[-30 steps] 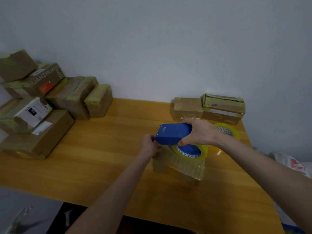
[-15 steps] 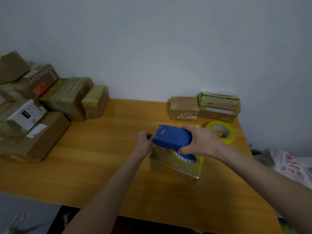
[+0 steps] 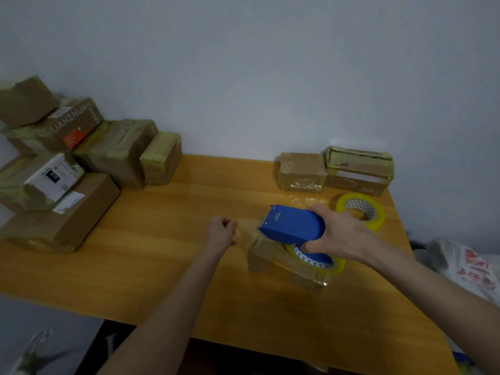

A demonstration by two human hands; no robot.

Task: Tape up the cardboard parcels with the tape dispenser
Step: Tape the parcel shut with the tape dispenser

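A small cardboard parcel [image 3: 266,257] wrapped in clear tape lies on the wooden table [image 3: 162,253], right of centre. My right hand [image 3: 339,234] grips the blue tape dispenser [image 3: 292,226] just above the parcel. The dispenser's yellow-edged tape roll [image 3: 316,259] rests on the parcel's top. My left hand [image 3: 220,231] is to the left of the parcel with its fingers curled. It pinches the end of a faint strip of clear tape [image 3: 246,226] that stretches from the dispenser's mouth.
A spare yellow tape roll [image 3: 377,215] lies behind my right hand. Two taped parcels [image 3: 300,170] [image 3: 358,170] stand at the back right against the wall. Several parcels [image 3: 67,169] are piled at the left. A white plastic bag [image 3: 465,263] sits off the table's right edge.
My left hand has moved left, away from the parcel, drawing tape out. My right hand and the dispenser stay over the parcel.
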